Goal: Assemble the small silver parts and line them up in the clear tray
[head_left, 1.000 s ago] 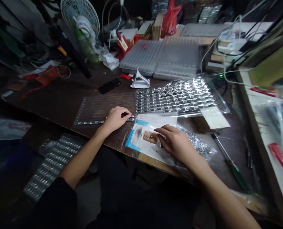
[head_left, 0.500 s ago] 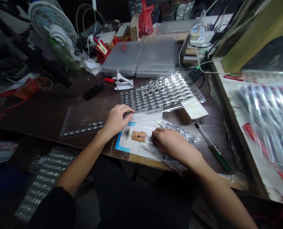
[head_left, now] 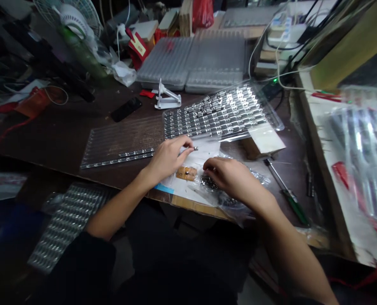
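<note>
Between thumb and forefinger, my left hand (head_left: 171, 157) pinches a small metal part (head_left: 195, 148) above the white sheet. My right hand (head_left: 224, 173) is curled over a pile of small dark metal parts (head_left: 209, 182) on clear plastic; whether its fingertips hold anything is too small to tell. A tan block (head_left: 186, 173) with a small metal piece on it lies between the hands. Behind them, a clear tray (head_left: 220, 111) carries many rows of metal parts. Left of my left hand, another clear ribbed tray (head_left: 121, 137) has two rows of parts near its front edge.
A white-topped block (head_left: 266, 140) props the filled tray's right side. A green-handled screwdriver (head_left: 294, 205) lies at the right. Further back are a phone (head_left: 126, 109), a white stand (head_left: 168, 98) and stacked clear cases (head_left: 216, 59). A raised ledge (head_left: 328, 169) borders the right side.
My left hand has moved right, off the ribbed tray's edge, and a small metal part now shows in its pinch. My right hand has lifted slightly from the pile. The view has shifted.
</note>
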A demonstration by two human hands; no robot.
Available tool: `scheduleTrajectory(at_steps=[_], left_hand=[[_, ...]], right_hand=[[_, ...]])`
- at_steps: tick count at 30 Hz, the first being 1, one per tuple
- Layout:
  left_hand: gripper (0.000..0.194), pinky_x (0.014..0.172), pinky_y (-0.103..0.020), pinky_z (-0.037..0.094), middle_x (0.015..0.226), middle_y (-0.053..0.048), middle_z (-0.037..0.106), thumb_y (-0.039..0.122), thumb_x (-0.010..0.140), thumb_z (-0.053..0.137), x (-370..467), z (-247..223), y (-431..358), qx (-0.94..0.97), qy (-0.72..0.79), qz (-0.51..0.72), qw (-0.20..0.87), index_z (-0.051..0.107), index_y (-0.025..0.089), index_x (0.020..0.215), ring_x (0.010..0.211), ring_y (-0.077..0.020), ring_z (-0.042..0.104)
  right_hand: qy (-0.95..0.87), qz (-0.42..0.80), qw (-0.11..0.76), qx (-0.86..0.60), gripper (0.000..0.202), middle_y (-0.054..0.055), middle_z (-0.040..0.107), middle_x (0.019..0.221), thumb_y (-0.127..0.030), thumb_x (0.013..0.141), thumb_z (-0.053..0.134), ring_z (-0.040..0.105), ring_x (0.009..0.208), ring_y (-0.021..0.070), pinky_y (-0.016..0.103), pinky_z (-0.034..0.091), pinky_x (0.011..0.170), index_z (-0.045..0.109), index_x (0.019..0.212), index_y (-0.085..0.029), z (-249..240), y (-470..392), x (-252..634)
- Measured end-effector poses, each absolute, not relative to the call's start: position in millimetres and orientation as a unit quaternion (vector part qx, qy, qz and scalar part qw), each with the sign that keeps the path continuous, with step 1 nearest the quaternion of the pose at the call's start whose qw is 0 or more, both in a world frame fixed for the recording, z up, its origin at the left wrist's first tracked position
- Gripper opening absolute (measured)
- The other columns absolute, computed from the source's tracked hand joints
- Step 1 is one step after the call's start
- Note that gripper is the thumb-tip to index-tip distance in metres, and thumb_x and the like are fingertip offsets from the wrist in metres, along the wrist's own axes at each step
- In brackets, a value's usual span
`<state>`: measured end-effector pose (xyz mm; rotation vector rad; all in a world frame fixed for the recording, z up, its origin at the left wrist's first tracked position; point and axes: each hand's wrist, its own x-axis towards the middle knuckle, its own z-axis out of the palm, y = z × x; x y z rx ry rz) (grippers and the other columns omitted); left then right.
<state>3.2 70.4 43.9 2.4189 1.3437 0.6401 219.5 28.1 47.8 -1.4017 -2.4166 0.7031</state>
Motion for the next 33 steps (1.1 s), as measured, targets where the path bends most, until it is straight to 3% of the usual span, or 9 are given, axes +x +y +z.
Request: scheduleTrajectory(at_steps=[4, 9, 16, 33], left_hand=[[0.008, 0.088, -0.036, 0.048, 0.098, -0.004, 0.072, 0.021, 0.093, 0.061, -24, 22, 34, 0.833, 0.507, 0.170, 0.144, 0.066, 0.021, 0.099, 0.095, -0.0222, 0.065], [0.011, 0.091, -0.037, 0.049, 0.105, -0.006, 0.074, 0.024, 0.095, 0.061, -31, -2, 19, 0.799, 0.505, 0.283, 0.158, 0.069, 0.022, 0.102, 0.099, -0.0221, 0.066], [0.011, 0.086, -0.034, 0.052, 0.097, -0.005, 0.076, 0.027, 0.091, 0.068, -31, -1, 20, 0.801, 0.457, 0.315, 0.223, 0.075, 0.023, 0.098, 0.092, -0.0197, 0.070], [0.014, 0.087, -0.034, 0.051, 0.097, -0.004, 0.077, 0.026, 0.091, 0.067, -32, -5, 19, 0.808, 0.441, 0.323, 0.219, 0.077, 0.025, 0.101, 0.093, -0.0193, 0.070]], right_hand=[[-0.828, 0.262, 0.162, -0.469, 0.017, 0.007, 0.070, 0.094, -0.017, 0.095, 0.054, 0.065, 0.081, 0.0187, 0.028, 0.046, 0.073, 0.071, 0.094, -0.018, 46, 28, 217], [-0.819, 0.285, 0.187, -0.461, 0.024, 0.008, 0.072, 0.098, -0.013, 0.094, 0.050, 0.067, 0.086, 0.0203, 0.030, 0.048, 0.077, 0.073, 0.099, -0.018, 43, 29, 210], [-0.812, 0.291, 0.185, -0.472, 0.023, 0.008, 0.073, 0.099, -0.017, 0.093, 0.051, 0.067, 0.087, 0.0210, 0.030, 0.049, 0.077, 0.073, 0.098, -0.018, 38, 33, 207], [-0.813, 0.306, 0.152, -0.472, 0.023, 0.004, 0.074, 0.097, -0.012, 0.087, 0.053, 0.069, 0.087, 0.0205, 0.032, 0.051, 0.078, 0.072, 0.094, -0.023, 36, 30, 190]])
